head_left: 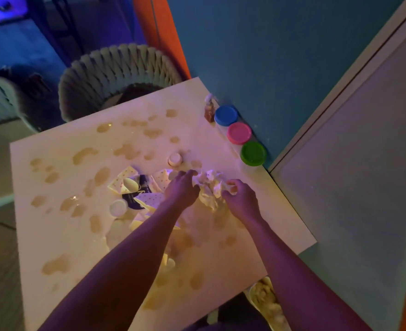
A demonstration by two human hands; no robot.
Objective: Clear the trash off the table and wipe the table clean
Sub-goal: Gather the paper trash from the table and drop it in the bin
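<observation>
Head view. Nearest the camera, two bare forearms reach out over the table point(61, 237), a pale square top blotched with brownish spills. All positions below are given relative to the crumpled paper wad point(210, 187), which lies on the table toward its wall-side edge.

The left hand point(181, 189) sits on the wad's left side, fingers curled over its upper edge. The right hand point(241, 199) sits on its right side, fingers and thumb pinching a fold. Both hands therefore have hold of the wad; both wrists are bent slightly down, forearms converging on it.

Left of the wad lies the rest of the trash: torn dotted paper scraps point(125, 180), a dark wrapper point(135, 199) and a small round white lid point(118, 207). Just beyond the wad stands a small white cup point(174, 159). Further beyond, along the wall, stand three tubs with blue point(226, 115), pink point(239, 132) and green point(253, 153) lids, and a small bottle point(209, 111).

Step in hand, as judged: gathering trash, or bunching the wad to wipe with; which of the two cannot be told. The next move calls for a firm two-handed squeeze, then either lifting the wad clear or dragging it across the spills.
</observation>
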